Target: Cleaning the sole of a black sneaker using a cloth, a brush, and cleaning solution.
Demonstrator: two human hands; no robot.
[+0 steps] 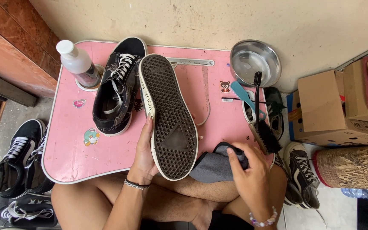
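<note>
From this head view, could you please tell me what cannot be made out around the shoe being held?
- Upper of the held shoe: turned away, only the sole shows.
- Left hand: fingers hidden behind the shoe.
- Grey cloth: partly covered by the right hand and the shoe.
- Bowl: contents unclear because of glare.
- Shoes on the floor: cut off by the bottom edge.

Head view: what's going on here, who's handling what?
A person sits cross-legged at a small pink table. The left hand holds a black sneaker sole-up by its edge, while the right hand grips a grey cloth beside the heel. The second sneaker lies on the table next to a white-capped bottle. Brushes and a metal bowl sit to the right.
</note>
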